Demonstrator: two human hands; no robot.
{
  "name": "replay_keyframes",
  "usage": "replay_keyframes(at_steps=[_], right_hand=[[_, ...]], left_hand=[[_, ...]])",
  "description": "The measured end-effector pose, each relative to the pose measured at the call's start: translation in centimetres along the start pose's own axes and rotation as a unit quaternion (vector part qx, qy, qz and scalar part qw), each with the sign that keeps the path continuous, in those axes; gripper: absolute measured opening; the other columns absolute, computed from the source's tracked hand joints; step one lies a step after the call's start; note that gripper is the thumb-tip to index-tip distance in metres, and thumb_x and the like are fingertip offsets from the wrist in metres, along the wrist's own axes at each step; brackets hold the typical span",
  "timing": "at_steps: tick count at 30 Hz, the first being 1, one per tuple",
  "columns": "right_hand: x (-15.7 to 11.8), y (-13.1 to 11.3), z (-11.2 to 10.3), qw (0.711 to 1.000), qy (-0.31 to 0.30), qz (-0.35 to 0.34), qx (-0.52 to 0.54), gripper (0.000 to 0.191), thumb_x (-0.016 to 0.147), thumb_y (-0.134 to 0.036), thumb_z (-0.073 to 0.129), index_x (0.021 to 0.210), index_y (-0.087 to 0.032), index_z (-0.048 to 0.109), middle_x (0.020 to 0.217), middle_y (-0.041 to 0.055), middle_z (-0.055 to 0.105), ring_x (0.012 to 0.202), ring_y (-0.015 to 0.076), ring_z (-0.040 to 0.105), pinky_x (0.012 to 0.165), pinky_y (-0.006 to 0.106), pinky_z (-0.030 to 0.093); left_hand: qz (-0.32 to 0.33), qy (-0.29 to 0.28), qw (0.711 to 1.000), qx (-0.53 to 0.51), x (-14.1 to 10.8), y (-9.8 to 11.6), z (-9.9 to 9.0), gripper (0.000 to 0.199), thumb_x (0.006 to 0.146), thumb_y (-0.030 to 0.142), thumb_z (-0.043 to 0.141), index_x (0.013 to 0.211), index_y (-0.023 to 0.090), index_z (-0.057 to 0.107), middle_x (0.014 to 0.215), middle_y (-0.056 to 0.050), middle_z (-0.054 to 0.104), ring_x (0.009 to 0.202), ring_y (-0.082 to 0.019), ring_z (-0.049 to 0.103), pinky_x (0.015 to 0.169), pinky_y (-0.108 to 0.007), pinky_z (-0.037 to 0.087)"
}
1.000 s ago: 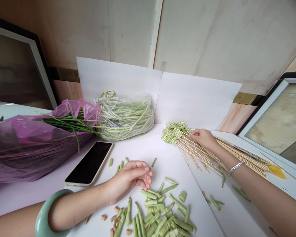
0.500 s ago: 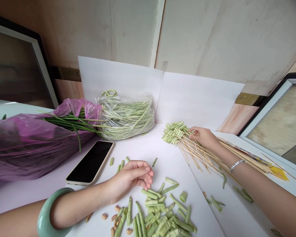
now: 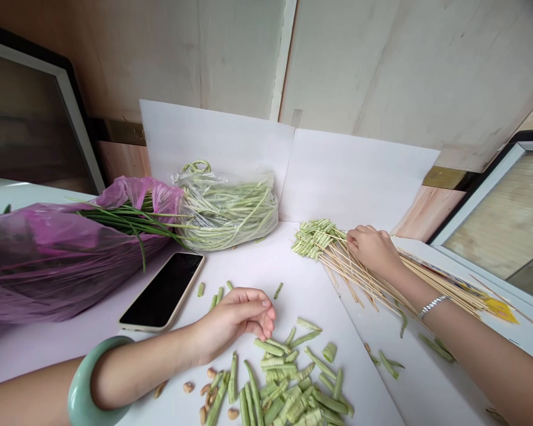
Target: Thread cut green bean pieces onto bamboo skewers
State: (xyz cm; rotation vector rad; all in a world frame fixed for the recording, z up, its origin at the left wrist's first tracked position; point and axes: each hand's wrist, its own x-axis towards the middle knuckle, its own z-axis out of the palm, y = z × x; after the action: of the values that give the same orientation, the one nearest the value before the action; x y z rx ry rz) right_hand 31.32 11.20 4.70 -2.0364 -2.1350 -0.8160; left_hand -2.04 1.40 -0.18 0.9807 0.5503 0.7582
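My left hand (image 3: 233,319) rests curled on the white surface (image 3: 244,263), just above a heap of cut green long bean pieces (image 3: 284,384), with nothing visible in it. A jade bangle (image 3: 93,378) circles that wrist. My right hand (image 3: 375,248) lies closed over a spread of bamboo skewers (image 3: 359,281), whose far ends carry folded, threaded bean strips (image 3: 313,239). A silver bracelet (image 3: 432,306) sits on the right wrist. Tan seeds (image 3: 206,393) lie left of the heap.
A black phone (image 3: 162,293) lies near my left hand. Behind it are a clear bag of long beans (image 3: 226,213) and a purple bag (image 3: 57,260) with chives (image 3: 128,222). White boards line the back, and a framed window (image 3: 501,219) stands right.
My right hand has shifted slightly right along the skewers, and its fingers are more curled over them. My left hand has stayed in place.
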Motion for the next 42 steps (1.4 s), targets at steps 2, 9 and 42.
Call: replay_keyframes(at_steps=[2, 9, 42], right_hand=[[-0.1, 0.0, 0.1, 1.000, -0.001, 0.008, 0.000, 0.028, 0.089, -0.032, 0.054, 0.112, -0.017, 0.058, 0.114, 0.0077, 0.060, 0.097, 0.0197, 0.060, 0.082, 0.042, 0.050], [-0.1, 0.2, 0.6, 0.998, -0.012, 0.050, 0.030, 0.029, 0.089, -0.032, 0.055, 0.113, -0.016, 0.057, 0.114, 0.0080, 0.060, 0.098, 0.0203, 0.060, 0.082, 0.042, 0.051], [-2.8, -0.2, 1.0, 0.999, 0.005, -0.026, 0.045, 0.025, 0.089, -0.032, 0.054, 0.108, -0.017, 0.060, 0.115, 0.0077, 0.060, 0.100, 0.0203, 0.059, 0.085, 0.043, 0.049]], left_hand=[[-0.001, 0.000, 1.000, -0.001, 0.0, 0.0, 0.0, 0.017, 0.077, 0.026, 0.066, 0.070, 0.011, 0.066, 0.069, -0.006, 0.064, 0.061, -0.014, 0.060, 0.063, -0.026, 0.045], [0.001, -0.001, 1.000, 0.004, 0.1, -0.1, -0.1, 0.015, 0.078, 0.024, 0.064, 0.070, 0.011, 0.065, 0.069, -0.006, 0.063, 0.061, -0.013, 0.060, 0.062, -0.025, 0.045], [-0.012, 0.005, 1.000, 0.013, 0.1, 0.2, 0.2, 0.017, 0.073, 0.026, 0.068, 0.069, 0.010, 0.064, 0.067, -0.007, 0.062, 0.061, -0.013, 0.059, 0.062, -0.025, 0.045]])
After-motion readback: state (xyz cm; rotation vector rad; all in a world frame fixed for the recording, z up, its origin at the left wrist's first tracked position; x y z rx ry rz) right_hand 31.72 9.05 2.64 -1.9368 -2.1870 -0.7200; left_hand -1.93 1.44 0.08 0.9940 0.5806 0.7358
